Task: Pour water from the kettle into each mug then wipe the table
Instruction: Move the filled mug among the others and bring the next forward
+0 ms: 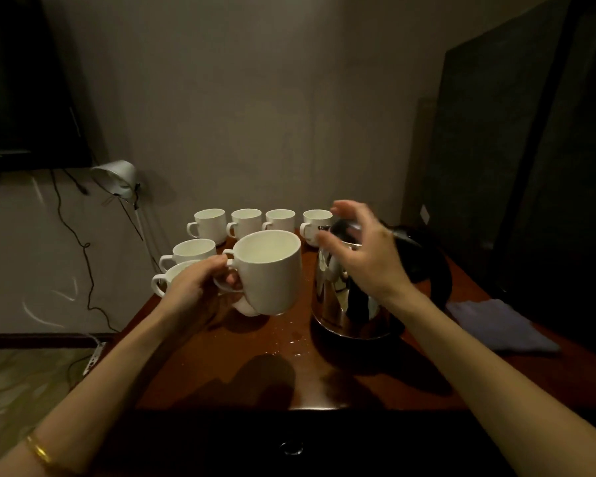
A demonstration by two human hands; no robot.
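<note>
Glossy wood table (221,366) | left hand (197,284) grips ceramic mug (272,270) | right hand (362,256) spread

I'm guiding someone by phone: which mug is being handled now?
Start at the steel kettle on the red-brown table. Just left of it, the left hand grips one white mug by its handle. It alone is lifted, tilted; the others stand behind.

Both forearms are bare, sleeveless in view, with 1 thin gold bangle (38,452) around the left wrist.
</note>
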